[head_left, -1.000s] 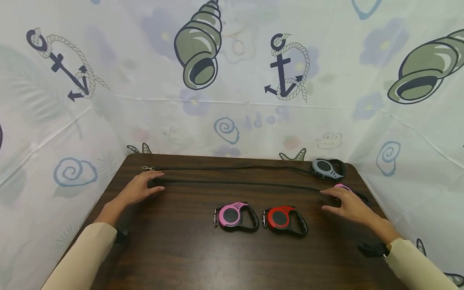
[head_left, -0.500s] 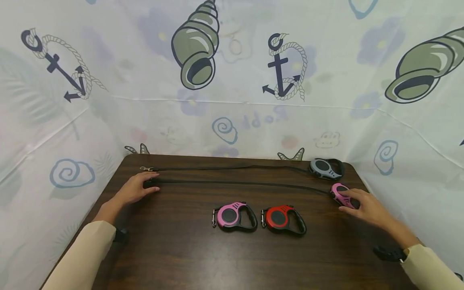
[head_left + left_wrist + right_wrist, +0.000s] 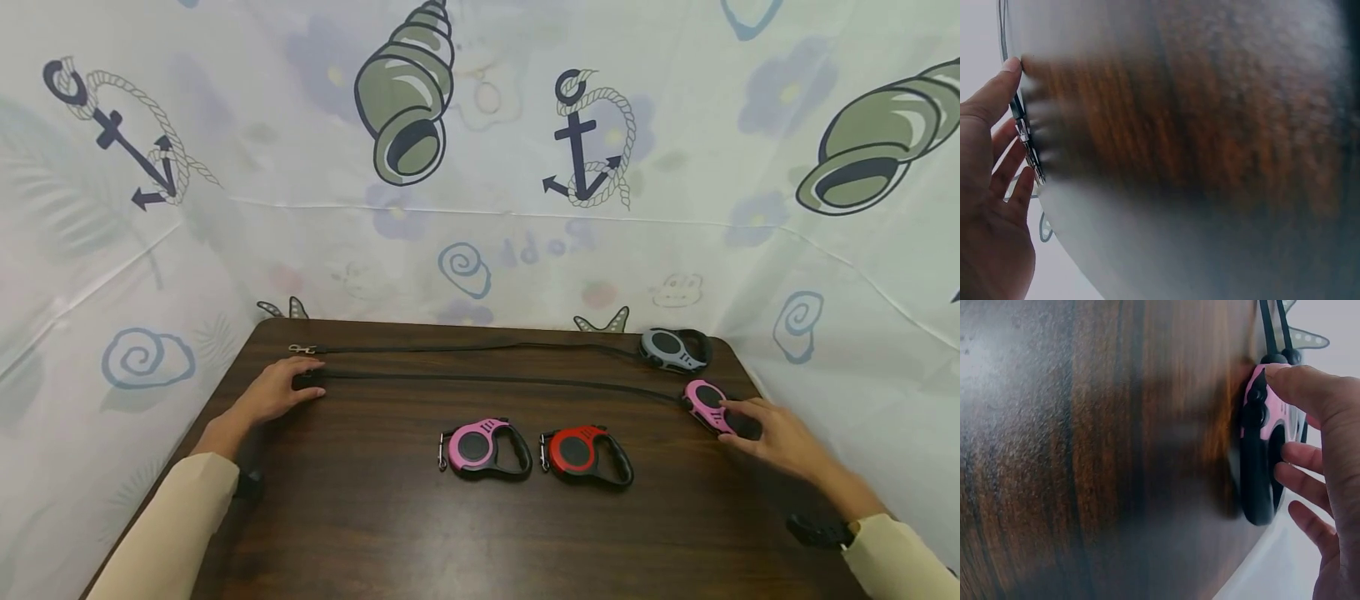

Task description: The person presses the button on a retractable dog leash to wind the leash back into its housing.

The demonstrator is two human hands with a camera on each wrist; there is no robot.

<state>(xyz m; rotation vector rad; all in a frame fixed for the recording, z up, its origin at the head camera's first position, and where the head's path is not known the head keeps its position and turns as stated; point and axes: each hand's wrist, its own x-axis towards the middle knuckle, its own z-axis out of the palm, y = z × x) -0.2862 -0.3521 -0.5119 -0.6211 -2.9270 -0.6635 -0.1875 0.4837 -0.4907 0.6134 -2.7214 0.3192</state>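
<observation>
A pink and black retractable dog leash [image 3: 707, 395] lies near the right end of the table, its black strap [image 3: 495, 380] drawn out straight to the left. My right hand [image 3: 787, 442] is at its handle end, index finger and thumb right at the casing. In the right wrist view the thumb [image 3: 1300, 387] overlaps the pink casing, and the other fingers hang loosely bent beside the black handle [image 3: 1257, 478]. At the strap's far left end, my left hand [image 3: 273, 392] rests with relaxed fingers around the metal clip [image 3: 1024, 134], which shows between thumb and fingers.
Behind lies a grey retractable leash [image 3: 670, 348], its strap [image 3: 465, 347] stretched left to a metal clip [image 3: 303, 348]. Closer in, a second pink leash [image 3: 480, 450] and a red one [image 3: 585, 456] lie side by side on the brown table [image 3: 420, 542]. Patterned cloth [image 3: 315, 250] surrounds the table.
My right hand has drawn back to the right, uncovering most of the pink leash's casing. My left hand has stayed nearly still at the clip end.
</observation>
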